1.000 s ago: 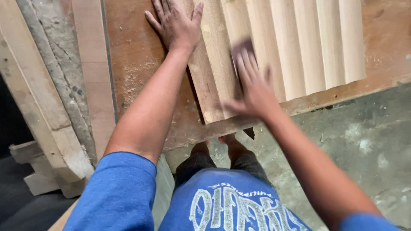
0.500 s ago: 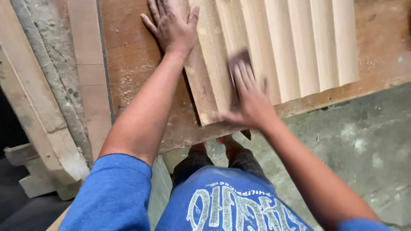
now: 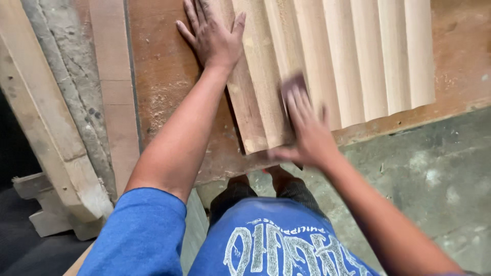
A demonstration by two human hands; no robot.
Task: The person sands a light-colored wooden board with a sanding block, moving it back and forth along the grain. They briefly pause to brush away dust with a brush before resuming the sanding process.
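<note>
Two hands work on one fluted wooden panel (image 3: 353, 56), which lies flat on a worn brown desk (image 3: 163, 76) with its near end close to the desk's front edge. The left hand (image 3: 215, 36) lies open and flat, fingers spread, half on the panel's left rib and half on the desk, pinning the piece. The right hand (image 3: 307, 128) is blurred with motion; its fingers press a small dark pad, probably sandpaper (image 3: 292, 82), into a groove between two ribs. Whether the fingers curl round the pad or only bear down on it I cannot tell.

Several things could go wrong, as I judge it. The panel is held by palm pressure alone, with no clamp in view, so a hard stroke could skid it toward the desk's front edge or twist it under the left hand. The pad could slip out from under the fingertips, and bare skin would then rub along raw wood and pick up a splinter. Uneven pressure might flatten a rib's rounded crest. Sawdust (image 3: 163, 102) scattered on the desk lessens grip under the piece.

No packages, labels or signs show on the desk or the concrete floor (image 3: 434, 179); the only lettering is pale print across the person's blue shirt (image 3: 266, 240). Rough timber offcuts (image 3: 56, 143) lean at the left.
</note>
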